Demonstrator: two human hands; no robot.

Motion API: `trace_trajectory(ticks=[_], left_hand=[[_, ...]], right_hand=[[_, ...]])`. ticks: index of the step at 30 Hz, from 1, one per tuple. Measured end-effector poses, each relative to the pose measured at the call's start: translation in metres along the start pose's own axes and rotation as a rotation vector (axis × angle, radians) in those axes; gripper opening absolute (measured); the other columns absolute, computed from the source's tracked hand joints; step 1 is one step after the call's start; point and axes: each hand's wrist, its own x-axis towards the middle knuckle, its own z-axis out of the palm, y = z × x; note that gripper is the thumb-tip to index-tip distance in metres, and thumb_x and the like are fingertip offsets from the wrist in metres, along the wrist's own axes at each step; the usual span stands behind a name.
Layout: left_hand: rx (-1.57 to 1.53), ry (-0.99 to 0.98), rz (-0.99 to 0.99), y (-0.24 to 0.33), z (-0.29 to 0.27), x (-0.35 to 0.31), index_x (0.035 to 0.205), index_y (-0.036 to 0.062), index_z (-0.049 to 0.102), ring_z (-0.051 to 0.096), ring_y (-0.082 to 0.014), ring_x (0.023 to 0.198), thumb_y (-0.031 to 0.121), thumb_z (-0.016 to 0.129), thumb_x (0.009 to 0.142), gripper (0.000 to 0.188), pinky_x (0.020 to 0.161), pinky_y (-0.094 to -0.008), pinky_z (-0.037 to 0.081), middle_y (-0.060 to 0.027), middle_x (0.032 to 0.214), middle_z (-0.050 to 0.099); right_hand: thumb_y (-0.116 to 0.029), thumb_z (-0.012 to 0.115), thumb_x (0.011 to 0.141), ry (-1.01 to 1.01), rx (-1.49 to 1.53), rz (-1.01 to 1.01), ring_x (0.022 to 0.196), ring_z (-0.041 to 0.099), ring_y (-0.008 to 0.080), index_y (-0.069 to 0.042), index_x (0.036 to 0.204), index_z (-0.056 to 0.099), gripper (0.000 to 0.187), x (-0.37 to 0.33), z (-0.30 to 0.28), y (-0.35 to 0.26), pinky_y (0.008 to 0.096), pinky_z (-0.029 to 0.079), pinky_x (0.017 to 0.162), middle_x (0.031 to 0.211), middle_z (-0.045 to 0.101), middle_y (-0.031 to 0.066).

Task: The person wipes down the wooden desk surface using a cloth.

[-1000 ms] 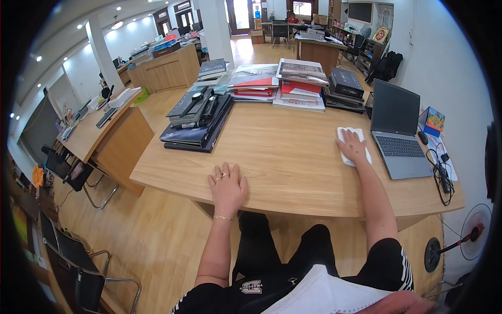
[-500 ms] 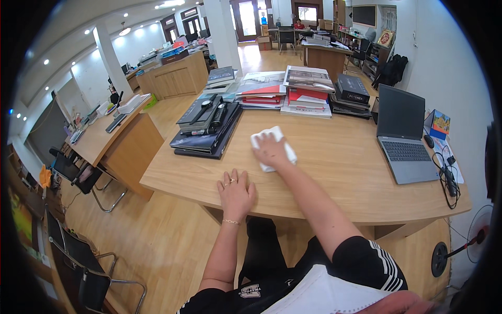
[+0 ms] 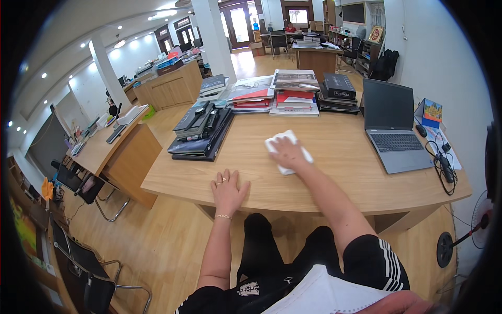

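Note:
On the wooden desk, my right hand presses down over a folded white cloth, its fingers bent across the top. The cloth's edges stick out around the hand, flat against the desktop. My left hand rests palm down near the desk's front edge, fingers spread, holding nothing. It has a ring on a finger and a bracelet at the wrist. Beyond it, at the desk's left side, is a stack of dark binders with a dark device and wristwatch-like items on top.
Piles of books and folders line the far edge, with a dark box beside them. At the right stand an open laptop, a mouse, tangled black cables and a desk calendar. A fan is at the lower right.
My right hand has slid the white cloth to the right across the desktop. My left hand stays on the desk near the front edge. The whole view has shifted slightly.

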Motion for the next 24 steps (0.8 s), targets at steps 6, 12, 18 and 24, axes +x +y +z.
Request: trace_trajectory(ticks=[6, 12, 18, 24], left_hand=[[-0.002, -0.007, -0.001, -0.001, 0.002, 0.001, 0.138, 0.0090, 0.053, 0.033, -0.0396, 0.139, 0.054, 0.052, 0.089, 0.066, 0.113, -0.0547, 0.020, -0.0197, 0.148, 0.044], [0.012, 0.003, -0.002, 0.000, 0.001, 0.001, 0.137, 0.0088, 0.053, 0.034, -0.0397, 0.139, 0.053, 0.052, 0.090, 0.065, 0.113, -0.0549, 0.020, -0.0198, 0.147, 0.044], [0.019, -0.007, -0.023, 0.004, 0.001, 0.002, 0.137, 0.0085, 0.053, 0.034, -0.0401, 0.139, 0.052, 0.051, 0.091, 0.064, 0.113, -0.0552, 0.020, -0.0201, 0.147, 0.044], [-0.034, 0.053, -0.051, -0.003, 0.005, 0.003, 0.142, 0.0096, 0.048, 0.031, -0.0411, 0.141, 0.050, 0.042, 0.097, 0.060, 0.114, -0.0569, 0.019, -0.0206, 0.149, 0.041]], right_hand=[[-0.051, 0.039, 0.095, 0.056, -0.073, 0.323, 0.144, 0.029, 0.0283, -0.023, 0.148, 0.038, 0.060, -0.064, -0.019, 0.140, 0.0645, 0.022, 0.112, 0.157, 0.032, 0.0041], [-0.051, 0.040, 0.095, 0.076, -0.094, 0.510, 0.145, 0.028, 0.0285, -0.023, 0.149, 0.037, 0.061, -0.107, -0.033, 0.202, 0.0637, 0.022, 0.112, 0.157, 0.032, 0.0053], [-0.050, 0.041, 0.095, 0.080, -0.184, 0.599, 0.142, 0.033, 0.0272, -0.022, 0.148, 0.038, 0.060, -0.093, -0.026, 0.185, 0.0678, 0.025, 0.108, 0.155, 0.034, 0.0055], [-0.050, 0.040, 0.095, 0.065, -0.101, 0.325, 0.143, 0.031, 0.0285, -0.021, 0.149, 0.037, 0.061, -0.038, -0.002, 0.075, 0.0706, 0.024, 0.107, 0.156, 0.033, 0.0061]])
